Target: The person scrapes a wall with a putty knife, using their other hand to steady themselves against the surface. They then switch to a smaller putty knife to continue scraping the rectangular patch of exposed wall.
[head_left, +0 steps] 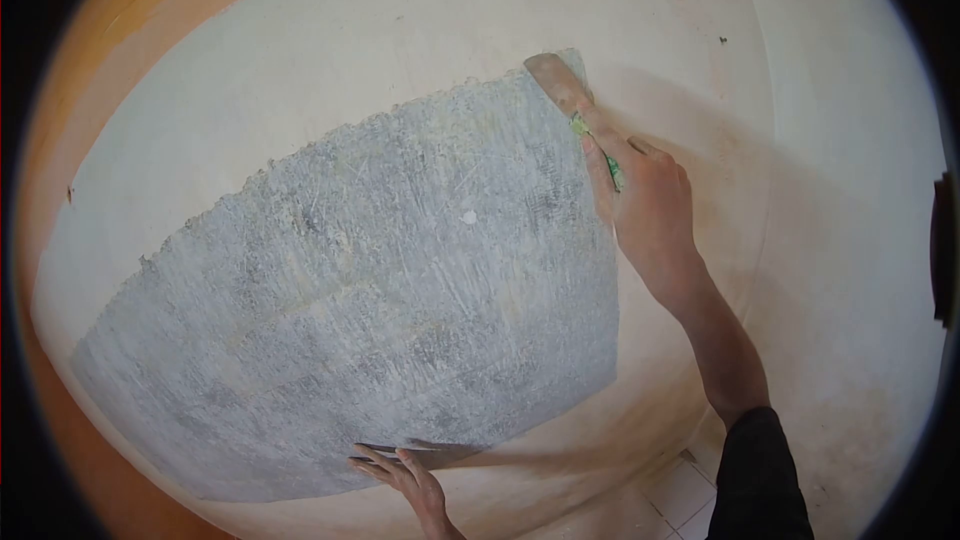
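My right hand (652,195) is wrapped around the handle of a putty knife (556,83), with bits of green showing at the grip. The knife's wide, dull blade lies against the top right corner of a rough grey patch (400,270) on the wall. Down at the patch's lower edge, my left hand (408,480) has its fingers spread out at the wall surface. A dark shadow falls just right of those fingers. Ragged, crumbled coating marks the patch's upper border, and a small white spot (468,217) shows near its middle.
Pale coated wall (330,70) surrounds the patch, with orange paint (150,15) beyond it at the upper left. A second pale wall (850,140) meets it at a corner on the right. Floor tiles (678,490) show below, and a dark object (941,250) stands at the far right.
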`<state>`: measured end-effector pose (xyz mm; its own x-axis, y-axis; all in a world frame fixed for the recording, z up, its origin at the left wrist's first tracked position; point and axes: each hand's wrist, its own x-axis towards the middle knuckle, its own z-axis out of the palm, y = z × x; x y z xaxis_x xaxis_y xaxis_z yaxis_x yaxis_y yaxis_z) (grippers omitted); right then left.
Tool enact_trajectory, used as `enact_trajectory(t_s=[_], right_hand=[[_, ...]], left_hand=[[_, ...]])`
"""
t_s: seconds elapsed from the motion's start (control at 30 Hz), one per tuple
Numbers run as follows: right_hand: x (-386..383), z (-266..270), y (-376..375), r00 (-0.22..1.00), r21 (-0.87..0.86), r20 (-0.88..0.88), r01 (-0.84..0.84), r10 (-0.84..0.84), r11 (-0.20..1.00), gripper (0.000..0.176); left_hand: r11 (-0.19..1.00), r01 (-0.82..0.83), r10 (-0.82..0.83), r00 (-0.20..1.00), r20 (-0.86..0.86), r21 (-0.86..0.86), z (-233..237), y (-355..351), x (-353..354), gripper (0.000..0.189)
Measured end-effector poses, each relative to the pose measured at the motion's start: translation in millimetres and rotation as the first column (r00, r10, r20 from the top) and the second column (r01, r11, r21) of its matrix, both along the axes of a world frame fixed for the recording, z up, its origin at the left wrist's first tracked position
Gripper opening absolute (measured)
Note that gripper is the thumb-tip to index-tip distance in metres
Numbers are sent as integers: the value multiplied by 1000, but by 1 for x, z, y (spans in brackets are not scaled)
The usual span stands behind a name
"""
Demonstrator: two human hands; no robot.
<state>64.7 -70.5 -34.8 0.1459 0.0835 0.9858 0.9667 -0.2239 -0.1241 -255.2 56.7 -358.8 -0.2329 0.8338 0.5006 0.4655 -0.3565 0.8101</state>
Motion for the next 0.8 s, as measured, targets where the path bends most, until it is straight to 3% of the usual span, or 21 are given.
enact_trajectory(t_s=[0.43, 0.63, 0.7, 0.8], right_hand=[[0, -17, -8, 999, -76, 21, -26, 27, 997, 37], [-9, 4, -4, 998, 7, 54, -33, 33, 999, 37], [-18, -13, -9, 998, -156, -62, 10, -20, 988, 37], [-16, -2, -6, 999, -70, 19, 30, -29, 997, 37]], left_hand=[[1000, 3, -3, 1000, 14, 12, 1, -3, 3, 81], [1000, 17, -17, 999, 34, 23, 8, -9, 5, 80], [999, 41, -42, 998, 42, 12, 14, -14, 0, 80], [998, 67, -68, 996, 61, 19, 14, -13, 0, 80]])
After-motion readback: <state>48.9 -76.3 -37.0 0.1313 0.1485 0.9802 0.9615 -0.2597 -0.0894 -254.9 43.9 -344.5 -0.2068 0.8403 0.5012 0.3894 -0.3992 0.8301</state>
